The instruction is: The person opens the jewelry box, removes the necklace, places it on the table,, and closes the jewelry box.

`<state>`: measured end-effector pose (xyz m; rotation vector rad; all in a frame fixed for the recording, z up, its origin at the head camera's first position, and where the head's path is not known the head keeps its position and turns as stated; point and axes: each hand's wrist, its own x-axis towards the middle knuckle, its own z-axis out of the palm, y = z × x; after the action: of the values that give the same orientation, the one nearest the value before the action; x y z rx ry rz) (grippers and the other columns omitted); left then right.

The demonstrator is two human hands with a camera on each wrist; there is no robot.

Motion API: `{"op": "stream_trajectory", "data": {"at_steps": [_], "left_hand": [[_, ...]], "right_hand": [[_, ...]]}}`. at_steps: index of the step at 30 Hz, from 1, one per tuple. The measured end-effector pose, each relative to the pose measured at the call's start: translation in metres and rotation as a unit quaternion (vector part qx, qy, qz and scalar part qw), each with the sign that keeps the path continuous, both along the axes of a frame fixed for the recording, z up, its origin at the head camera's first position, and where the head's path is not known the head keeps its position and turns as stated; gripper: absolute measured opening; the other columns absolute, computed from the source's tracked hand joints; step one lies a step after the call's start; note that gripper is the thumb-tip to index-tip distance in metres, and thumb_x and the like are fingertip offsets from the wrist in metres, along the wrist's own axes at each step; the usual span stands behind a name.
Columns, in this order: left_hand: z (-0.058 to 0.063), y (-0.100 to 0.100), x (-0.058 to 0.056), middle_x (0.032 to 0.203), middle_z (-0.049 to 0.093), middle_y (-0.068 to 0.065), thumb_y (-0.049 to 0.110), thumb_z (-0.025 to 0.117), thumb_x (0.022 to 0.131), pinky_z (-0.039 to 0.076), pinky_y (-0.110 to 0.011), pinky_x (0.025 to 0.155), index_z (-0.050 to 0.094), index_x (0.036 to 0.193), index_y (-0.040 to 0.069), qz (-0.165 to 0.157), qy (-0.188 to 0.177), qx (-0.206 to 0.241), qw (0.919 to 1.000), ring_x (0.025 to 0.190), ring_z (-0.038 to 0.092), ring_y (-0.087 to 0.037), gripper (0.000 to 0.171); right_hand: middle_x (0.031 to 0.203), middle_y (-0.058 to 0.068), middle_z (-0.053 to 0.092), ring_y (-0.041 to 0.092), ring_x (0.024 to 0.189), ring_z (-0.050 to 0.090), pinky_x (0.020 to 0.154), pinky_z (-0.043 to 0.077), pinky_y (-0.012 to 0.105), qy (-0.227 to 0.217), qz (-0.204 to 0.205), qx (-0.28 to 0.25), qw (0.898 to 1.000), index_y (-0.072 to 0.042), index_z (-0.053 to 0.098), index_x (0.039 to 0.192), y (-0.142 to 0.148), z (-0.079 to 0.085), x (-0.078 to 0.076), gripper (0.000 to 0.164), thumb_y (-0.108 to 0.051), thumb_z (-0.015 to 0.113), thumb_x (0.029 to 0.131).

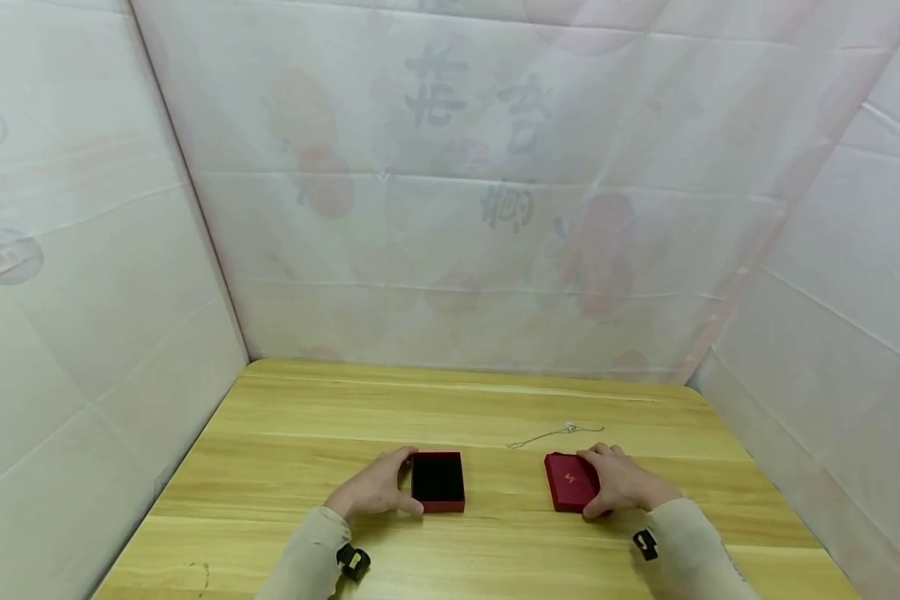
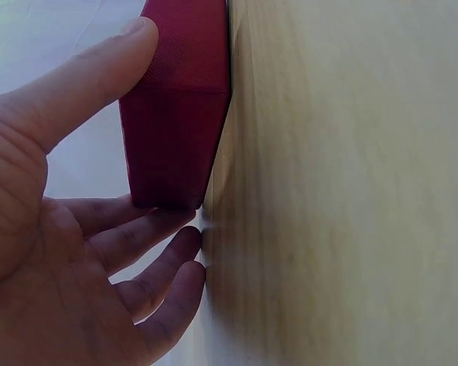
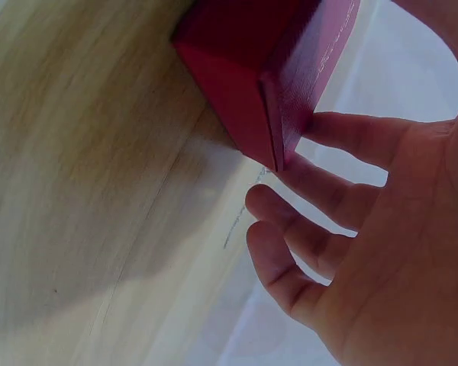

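A small red jewelry box base (image 1: 444, 506) with a black padded inside lies face up on the table. My left hand (image 1: 377, 486) grips it from the left, thumb at the near corner and fingers at the far one; the left wrist view shows its red side wall (image 2: 172, 145) between them. To the right lies the red box lid (image 1: 566, 483), a small gold mark on its top. My right hand (image 1: 624, 483) holds it from the right between thumb and fingers. Behind the lid, a thin silver chain necklace (image 1: 543, 436) with a small pendant is stretched out.
The wood-grain table (image 1: 330, 408) is enclosed by pale printed cloth (image 1: 457, 250) at the back and on both sides. Black straps with small buckles (image 1: 353, 562) sit on both wrists.
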<state>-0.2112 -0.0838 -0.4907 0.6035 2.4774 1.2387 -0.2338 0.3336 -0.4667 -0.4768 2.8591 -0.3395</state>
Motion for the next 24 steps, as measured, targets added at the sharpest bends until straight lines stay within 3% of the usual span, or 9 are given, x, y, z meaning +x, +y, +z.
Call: {"op": "stream_trajectory", "data": {"at_steps": [7, 17, 24], "left_hand": [[0.0002, -0.0002, -0.0005, 0.144, 0.036, -0.020, 0.028, 0.082, 0.074, 0.031, -0.054, 0.103, 0.030, 0.145, 0.001, 0.002, 0.001, -0.008, 1.0000, 0.131, 0.032, -0.039, 0.093], [0.0024, -0.0014, -0.0006, 0.145, 0.034, -0.020, 0.028, 0.082, 0.075, 0.031, -0.056, 0.102, 0.029, 0.146, 0.002, -0.001, -0.013, 0.001, 0.9999, 0.132, 0.030, -0.040, 0.093], [0.0023, -0.0018, -0.0003, 0.145, 0.035, -0.019, 0.027, 0.082, 0.074, 0.032, -0.055, 0.102, 0.029, 0.146, 0.002, 0.003, -0.015, 0.002, 0.9999, 0.132, 0.030, -0.040, 0.093]], "right_hand": [[0.120, 0.016, 0.050, 0.033, 0.103, 0.046, 0.081, 0.046, 0.053, 0.005, 0.002, 0.013, 1.000, 0.003, 0.046, 0.134, 0.0005, 0.0009, -0.0005, 0.101, -0.029, 0.091, 0.050], [0.114, 0.013, 0.052, 0.029, 0.098, 0.046, 0.077, 0.047, 0.048, 0.003, 0.000, 0.011, 1.000, 0.002, 0.050, 0.128, -0.0006, 0.0023, 0.0000, 0.093, -0.026, 0.091, 0.049], [0.119, 0.017, 0.051, 0.034, 0.103, 0.046, 0.079, 0.046, 0.051, -0.002, 0.004, 0.014, 1.000, 0.006, 0.045, 0.133, -0.0007, 0.0041, 0.0011, 0.101, -0.025, 0.091, 0.049]]}}
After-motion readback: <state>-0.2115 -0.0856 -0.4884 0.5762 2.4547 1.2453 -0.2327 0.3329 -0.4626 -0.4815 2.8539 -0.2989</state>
